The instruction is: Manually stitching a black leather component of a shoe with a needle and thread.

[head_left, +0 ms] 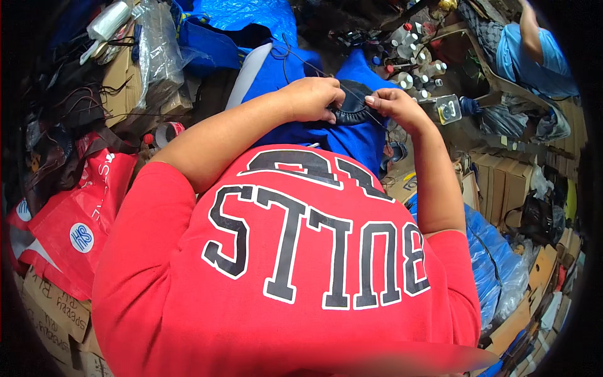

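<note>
Left hand (312,98) clenched on black leather piece (352,105); right hand (396,107) fingers pinching thin thread (308,64). Risk, I judge: thread snags or slips if pulled unevenly, stitch loosens.

Black leather piece (352,103): curved, stitched along its edge, lying on blue cloth (352,135); thin dark thread (377,119) trailing from it.

Blue-clothed lap (352,135) under a black leather piece (353,103).
</note>
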Available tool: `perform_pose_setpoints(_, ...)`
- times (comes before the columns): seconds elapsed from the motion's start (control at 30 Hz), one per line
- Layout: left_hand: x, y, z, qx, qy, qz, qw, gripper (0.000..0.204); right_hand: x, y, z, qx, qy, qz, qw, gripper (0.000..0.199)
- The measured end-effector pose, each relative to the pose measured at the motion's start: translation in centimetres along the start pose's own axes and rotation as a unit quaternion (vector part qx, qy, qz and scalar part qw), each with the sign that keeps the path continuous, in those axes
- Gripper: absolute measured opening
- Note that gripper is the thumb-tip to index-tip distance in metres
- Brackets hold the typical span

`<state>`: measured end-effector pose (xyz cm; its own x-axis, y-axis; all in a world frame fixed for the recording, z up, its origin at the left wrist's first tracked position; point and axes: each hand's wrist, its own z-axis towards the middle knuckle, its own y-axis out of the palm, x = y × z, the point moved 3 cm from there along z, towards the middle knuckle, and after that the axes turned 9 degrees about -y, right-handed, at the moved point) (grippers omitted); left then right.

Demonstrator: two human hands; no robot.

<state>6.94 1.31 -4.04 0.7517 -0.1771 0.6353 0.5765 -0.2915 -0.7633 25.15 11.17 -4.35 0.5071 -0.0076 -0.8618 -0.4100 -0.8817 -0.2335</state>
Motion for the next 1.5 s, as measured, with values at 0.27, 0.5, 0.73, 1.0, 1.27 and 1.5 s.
perform_pose_setpoints(0.27,-0.9,-0.7,0.1,-0.03,0.015,-0.058,0.998,0.028,1.5,1.1,-0.2,0.042,-0.036,0.155,0.986,0.024)
perform_pose_setpoints(0.5,-0.5,-1.0,4.6,0.09,0.015,-0.149,0.985,0.028,-1.7,1.5,-2.3,0.347,-0.195,-0.073,0.915,0.031)
perform_pose_setpoints(0.73,0.3,-0.4,7.2,-0.098,-0.055,-0.205,0.972,0.023,-2.0,3.4,-3.9,0.108,-0.034,-0.071,0.991,0.03)
perform_pose_setpoints(1.0,-0.3,-0.9,7.6,-0.115,-0.055,-0.248,0.96,0.018,-3.1,1.5,-9.6,0.236,-0.15,0.098,0.955,0.017)
perform_pose_setpoints(1.27,-1.0,-1.6,7.2,-0.206,-0.07,-0.334,0.917,0.026,-2.8,2.5,-6.0,0.252,-0.171,-0.187,0.934,0.022)
perform_pose_setpoints(1.5,-0.5,-2.5,6.4,-0.219,-0.119,-0.306,0.919,0.025,-2.9,2.2,-5.3,0.237,-0.15,-0.213,0.936,0.02)
